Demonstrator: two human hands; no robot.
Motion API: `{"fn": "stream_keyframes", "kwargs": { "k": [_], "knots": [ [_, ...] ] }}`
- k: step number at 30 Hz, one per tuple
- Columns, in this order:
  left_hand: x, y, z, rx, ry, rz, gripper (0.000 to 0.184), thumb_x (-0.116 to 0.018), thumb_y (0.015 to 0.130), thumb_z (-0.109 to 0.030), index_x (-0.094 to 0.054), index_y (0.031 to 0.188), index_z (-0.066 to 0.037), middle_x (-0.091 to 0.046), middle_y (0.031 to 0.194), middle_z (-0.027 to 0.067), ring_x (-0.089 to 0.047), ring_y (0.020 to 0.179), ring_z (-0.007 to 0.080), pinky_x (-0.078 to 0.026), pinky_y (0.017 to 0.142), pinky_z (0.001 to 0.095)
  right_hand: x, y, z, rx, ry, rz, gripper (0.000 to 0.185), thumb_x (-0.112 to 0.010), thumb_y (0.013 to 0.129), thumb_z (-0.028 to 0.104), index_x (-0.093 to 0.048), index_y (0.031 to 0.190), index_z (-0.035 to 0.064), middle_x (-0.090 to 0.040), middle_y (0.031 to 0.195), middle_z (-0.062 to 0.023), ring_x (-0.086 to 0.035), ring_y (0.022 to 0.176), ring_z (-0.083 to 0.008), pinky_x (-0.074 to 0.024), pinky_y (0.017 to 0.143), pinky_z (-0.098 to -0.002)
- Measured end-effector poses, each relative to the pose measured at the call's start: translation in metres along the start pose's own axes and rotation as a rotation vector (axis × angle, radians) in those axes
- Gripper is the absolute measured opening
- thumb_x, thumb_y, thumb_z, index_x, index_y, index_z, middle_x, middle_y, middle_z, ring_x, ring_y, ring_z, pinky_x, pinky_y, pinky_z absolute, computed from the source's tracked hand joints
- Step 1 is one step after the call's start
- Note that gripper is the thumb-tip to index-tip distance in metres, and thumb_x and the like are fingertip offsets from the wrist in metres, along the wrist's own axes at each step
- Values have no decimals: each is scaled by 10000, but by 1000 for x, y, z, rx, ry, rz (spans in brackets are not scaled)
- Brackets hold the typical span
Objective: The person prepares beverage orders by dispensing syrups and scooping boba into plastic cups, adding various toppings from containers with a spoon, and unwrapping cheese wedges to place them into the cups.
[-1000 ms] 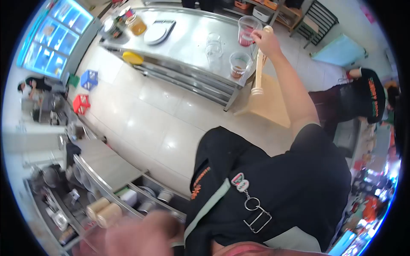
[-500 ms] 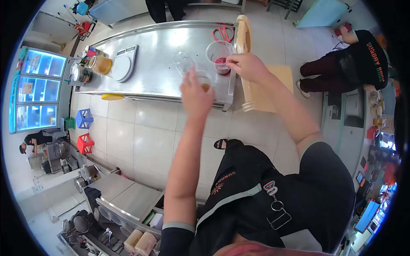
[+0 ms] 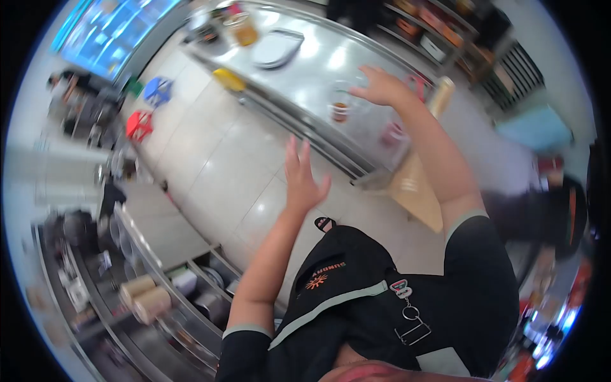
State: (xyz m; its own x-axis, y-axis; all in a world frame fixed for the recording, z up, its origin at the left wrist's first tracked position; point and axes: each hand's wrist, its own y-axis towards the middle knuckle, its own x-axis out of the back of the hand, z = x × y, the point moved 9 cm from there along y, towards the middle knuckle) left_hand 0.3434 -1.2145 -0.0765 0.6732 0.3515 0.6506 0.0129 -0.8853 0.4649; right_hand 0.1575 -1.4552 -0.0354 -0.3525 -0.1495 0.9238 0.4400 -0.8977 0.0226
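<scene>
My left hand [image 3: 304,179] is raised in front of the table's edge, over the floor, with its fingers spread and nothing in it. My right hand [image 3: 382,87] reaches over the metal table [image 3: 312,67]. Its thumb and fingers are apart beside a clear plastic cup [image 3: 344,85]; blur hides whether they touch it. A clear cup with brown contents [image 3: 340,113] stands closer to the table's front edge. To its right is a cup with red contents [image 3: 392,134], blurred. Part of the red-handled scissors [image 3: 417,86] shows behind my right wrist.
A kitchen scale [image 3: 277,49] and a jar of amber contents [image 3: 240,29] stand at the table's far left. A wooden chair [image 3: 417,191] is at its right end. Blue [image 3: 158,91] and red stools [image 3: 139,125] stand on the floor. Another person [image 3: 541,213] is at the right.
The view has turned and shifted. My left hand has drawn back from the cups and spread its fingers. My right hand has left the red-filled cup and is now by the clear cup.
</scene>
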Motion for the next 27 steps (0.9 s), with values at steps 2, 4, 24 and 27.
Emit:
{"fn": "stream_keyframes", "kwargs": {
  "k": [2, 4, 24, 27],
  "knots": [
    [34, -101, 22, 212, 77, 17, 901, -742, 760, -182, -291, 1527, -42, -188, 1583, 310, -229, 1457, 487, -231, 1168, 558, -55, 46, -11, -3, -35, 148, 799, -667, 873, 548, -485, 1437, 13, -518, 1430, -251, -497, 1330, -382, -379, 1128, -426],
    [81, -220, 41, 528, 124, -15, 832, -706, 799, -180, -310, 1514, -28, -216, 1567, 324, -236, 1450, 498, -233, 1179, 544, -81, 73, -32, 56, 77, 209, 768, -670, 892, 487, -479, 1433, -24, -514, 1437, -254, -489, 1346, -352, -369, 1132, -406],
    [100, -1009, -587, 1637, 1019, -2257, 560, -759, 831, -148, -465, 1287, -8, -566, 1236, 159, -567, 1153, 258, -452, 982, 383, -264, -806, 565, 1500, -233, 1989, 580, -637, 943, 136, -421, 1472, 40, -620, 1255, -130, -648, 973, -177, -520, 859, -308],
    [173, -1102, -683, 1435, 1243, -2323, 866, -847, 768, -205, -351, 1436, 32, -483, 1392, 227, -483, 1309, 312, -401, 1076, 411, -265, -952, 544, 1773, -277, 1902, 512, -651, 954, 194, -494, 1424, 66, -647, 1217, -120, -640, 965, -179, -521, 851, -316]
  ]
}}
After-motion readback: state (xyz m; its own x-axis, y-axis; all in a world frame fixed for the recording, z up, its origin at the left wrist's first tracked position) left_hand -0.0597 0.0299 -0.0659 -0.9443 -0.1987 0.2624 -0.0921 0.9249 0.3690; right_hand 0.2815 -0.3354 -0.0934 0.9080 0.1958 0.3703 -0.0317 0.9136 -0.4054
